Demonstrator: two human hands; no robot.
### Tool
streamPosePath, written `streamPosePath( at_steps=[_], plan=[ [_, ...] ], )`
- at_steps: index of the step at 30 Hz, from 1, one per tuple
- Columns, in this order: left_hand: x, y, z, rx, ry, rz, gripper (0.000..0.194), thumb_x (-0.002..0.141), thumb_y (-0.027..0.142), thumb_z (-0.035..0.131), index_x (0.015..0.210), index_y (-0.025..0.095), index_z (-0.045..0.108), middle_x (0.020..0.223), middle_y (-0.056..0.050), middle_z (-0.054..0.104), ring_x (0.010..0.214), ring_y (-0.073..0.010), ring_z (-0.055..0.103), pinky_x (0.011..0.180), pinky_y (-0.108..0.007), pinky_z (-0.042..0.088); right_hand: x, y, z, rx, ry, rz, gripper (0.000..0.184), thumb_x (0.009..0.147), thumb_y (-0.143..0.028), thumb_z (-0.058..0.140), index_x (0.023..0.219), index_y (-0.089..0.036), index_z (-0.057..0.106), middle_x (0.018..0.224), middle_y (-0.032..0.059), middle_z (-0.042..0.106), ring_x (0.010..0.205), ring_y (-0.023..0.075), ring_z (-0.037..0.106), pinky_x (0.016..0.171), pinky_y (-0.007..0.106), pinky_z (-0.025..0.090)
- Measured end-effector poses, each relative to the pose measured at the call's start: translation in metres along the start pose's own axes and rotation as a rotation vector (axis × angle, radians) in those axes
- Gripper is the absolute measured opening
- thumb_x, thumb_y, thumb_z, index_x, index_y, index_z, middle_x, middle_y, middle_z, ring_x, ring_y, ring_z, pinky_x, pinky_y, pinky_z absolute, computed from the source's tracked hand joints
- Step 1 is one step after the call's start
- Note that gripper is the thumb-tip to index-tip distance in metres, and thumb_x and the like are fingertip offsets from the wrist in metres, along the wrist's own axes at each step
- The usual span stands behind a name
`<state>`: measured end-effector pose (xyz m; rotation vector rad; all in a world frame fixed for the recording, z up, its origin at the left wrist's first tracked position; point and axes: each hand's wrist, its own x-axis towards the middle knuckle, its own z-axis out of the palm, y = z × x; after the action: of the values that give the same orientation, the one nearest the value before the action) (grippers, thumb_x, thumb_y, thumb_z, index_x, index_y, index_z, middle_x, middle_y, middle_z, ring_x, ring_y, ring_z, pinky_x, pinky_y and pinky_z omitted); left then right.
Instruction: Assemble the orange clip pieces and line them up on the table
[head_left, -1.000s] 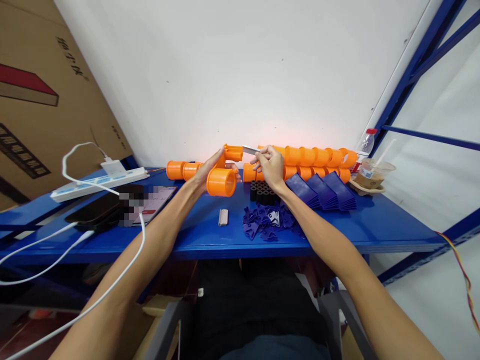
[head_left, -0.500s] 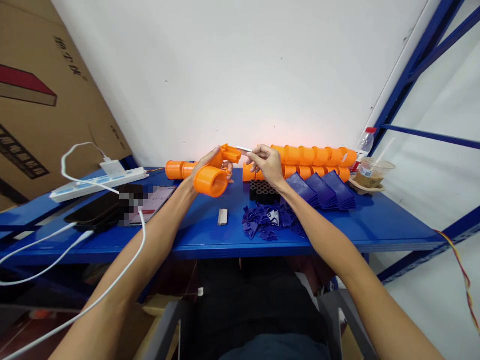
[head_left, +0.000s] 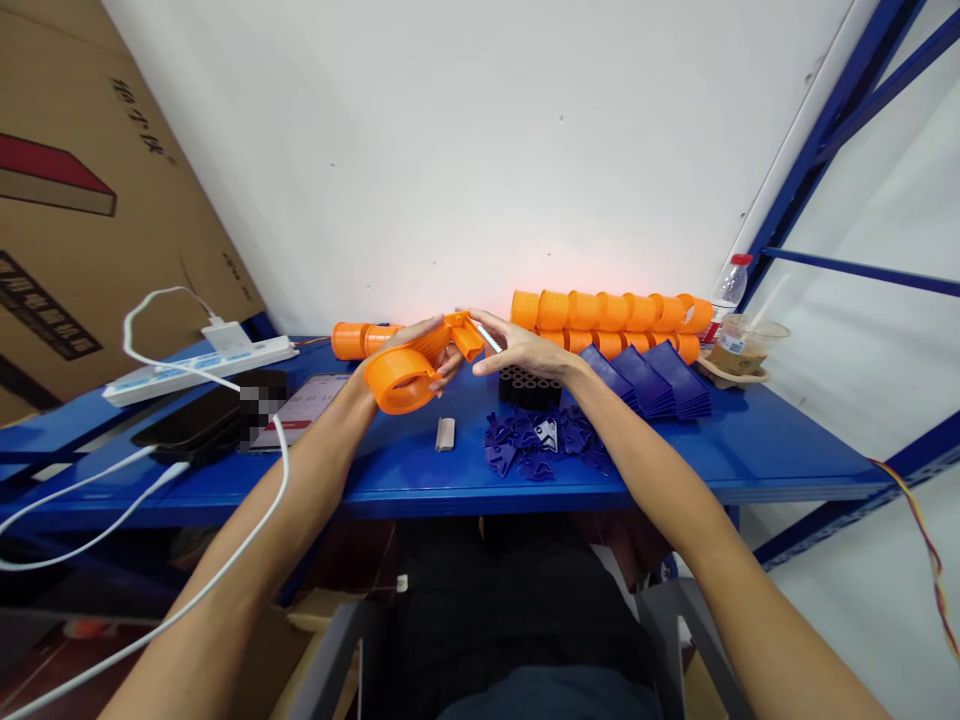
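Observation:
My left hand [head_left: 407, 336] is closed around an orange plastic part [head_left: 396, 384] that has a wide round ring at the near end and a squared channel at the other. My right hand [head_left: 529, 350] meets that channel end, with a thin silver strip [head_left: 490, 338] between its thumb and fingers. The strip lies against or just beside the channel's edge; I cannot tell which. Below the hands, a small beige piece [head_left: 445, 434] rests on the blue table [head_left: 409, 475]. Small dark blue plastic parts [head_left: 517, 445] are heaped to its right, with black cylinders [head_left: 529, 388] behind them.
Orange tubes [head_left: 600, 312] stand stacked in rows at the back right, and more orange tubes [head_left: 349, 340] lie at the back left. Blue plates [head_left: 649, 382], a drink cup [head_left: 742, 348] and a bottle [head_left: 727, 290] are on the right. A power strip [head_left: 196, 372], phone [head_left: 319, 395] and white cables occupy the left.
The orange part has turned and its ring dropped to the left. My right hand has moved left against the channel end, bringing the silver strip to a steeper tilt.

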<state>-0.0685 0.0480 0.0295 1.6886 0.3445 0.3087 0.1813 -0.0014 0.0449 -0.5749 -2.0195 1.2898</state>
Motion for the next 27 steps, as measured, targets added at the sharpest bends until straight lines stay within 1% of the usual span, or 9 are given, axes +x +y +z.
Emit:
streamPosePath(
  at_steps=[3, 5, 9, 11, 15, 17, 19, 23, 27],
  plan=[
    [-0.001, 0.000, 0.004, 0.024, 0.064, -0.076, 0.079, 0.092, 0.090, 0.042, 0.070, 0.020, 0.069, 0.059, -0.013, 0.061, 0.051, -0.0255, 0.062, 0.060, -0.044, 0.063, 0.001, -0.001, 0.003, 0.013, 0.001, -0.032, 0.071, 0.062, -0.038, 0.098, 0.127, -0.028, 0.071, 0.136, 0.0069, 0.074, 0.137, 0.0300, 0.063, 0.122, 0.045, 0.048],
    [0.000, 0.000, 0.009, -0.002, 0.095, -0.135, 0.076, 0.095, 0.087, 0.041, 0.071, 0.021, 0.069, 0.060, -0.014, 0.063, 0.052, -0.0269, 0.063, 0.061, -0.047, 0.063, 0.001, -0.001, 0.004, 0.017, 0.026, -0.037, 0.058, 0.062, -0.037, 0.097, 0.111, -0.027, 0.069, 0.121, 0.0047, 0.076, 0.125, 0.0275, 0.067, 0.112, 0.041, 0.053],
    [0.001, 0.000, 0.021, -0.135, 0.101, -0.156, 0.069, 0.092, 0.085, 0.055, 0.080, 0.019, 0.070, 0.059, -0.011, 0.064, 0.049, -0.0251, 0.063, 0.056, -0.042, 0.061, 0.000, -0.003, 0.007, 0.020, 0.063, -0.027, 0.053, 0.059, -0.036, 0.098, 0.091, -0.025, 0.058, 0.093, -0.0008, 0.069, 0.096, 0.0211, 0.067, 0.089, 0.035, 0.056],
    [0.000, 0.000, 0.025, -0.169, 0.137, -0.182, 0.067, 0.093, 0.085, 0.056, 0.083, 0.020, 0.071, 0.058, -0.011, 0.064, 0.049, -0.0256, 0.062, 0.056, -0.043, 0.060, -0.002, -0.006, 0.010, 0.014, 0.063, -0.027, 0.054, 0.060, -0.037, 0.099, 0.087, -0.026, 0.054, 0.087, -0.0026, 0.065, 0.088, 0.0194, 0.063, 0.083, 0.033, 0.055],
    [-0.003, 0.000, 0.026, -0.184, 0.254, -0.270, 0.068, 0.096, 0.081, 0.048, 0.087, 0.020, 0.074, 0.056, -0.013, 0.062, 0.051, -0.0305, 0.062, 0.060, -0.051, 0.060, -0.003, -0.010, 0.014, 0.016, 0.060, -0.038, 0.053, 0.061, -0.040, 0.099, 0.087, -0.027, 0.054, 0.087, -0.0019, 0.066, 0.089, 0.0206, 0.064, 0.085, 0.036, 0.057],
    [-0.003, 0.002, 0.027, -0.194, 0.335, -0.295, 0.071, 0.098, 0.081, 0.042, 0.087, 0.019, 0.075, 0.054, -0.014, 0.061, 0.049, -0.0306, 0.061, 0.059, -0.051, 0.060, -0.003, -0.011, 0.015, 0.031, 0.049, -0.034, 0.053, 0.061, -0.039, 0.098, 0.090, -0.026, 0.055, 0.090, -0.0011, 0.068, 0.091, 0.0208, 0.065, 0.088, 0.037, 0.057],
    [-0.002, 0.004, 0.029, -0.196, 0.374, -0.309, 0.075, 0.102, 0.081, 0.035, 0.085, 0.019, 0.073, 0.055, -0.014, 0.062, 0.048, -0.0290, 0.061, 0.057, -0.048, 0.060, -0.003, -0.010, 0.015, 0.047, 0.024, -0.029, 0.053, 0.062, -0.038, 0.098, 0.092, -0.026, 0.057, 0.094, -0.0003, 0.070, 0.093, 0.0210, 0.067, 0.092, 0.038, 0.057],
    [-0.003, 0.008, 0.032, -0.170, 0.312, -0.290, 0.081, 0.105, 0.082, 0.025, 0.079, 0.018, 0.067, 0.057, -0.012, 0.065, 0.046, -0.0261, 0.062, 0.053, -0.042, 0.060, -0.003, -0.009, 0.012, 0.053, -0.026, -0.019, 0.053, 0.060, -0.037, 0.098, 0.093, -0.025, 0.059, 0.101, 0.0013, 0.071, 0.100, 0.0225, 0.070, 0.097, 0.040, 0.056],
    [-0.003, 0.008, 0.033, -0.139, 0.292, -0.242, 0.086, 0.105, 0.083, 0.021, 0.079, 0.016, 0.069, 0.058, -0.011, 0.065, 0.048, -0.0262, 0.064, 0.055, -0.042, 0.061, -0.002, -0.008, 0.009, 0.026, 0.023, -0.028, 0.047, 0.062, -0.038, 0.097, 0.089, -0.024, 0.061, 0.100, 0.0016, 0.070, 0.102, 0.0224, 0.067, 0.095, 0.038, 0.056]
  ],
)
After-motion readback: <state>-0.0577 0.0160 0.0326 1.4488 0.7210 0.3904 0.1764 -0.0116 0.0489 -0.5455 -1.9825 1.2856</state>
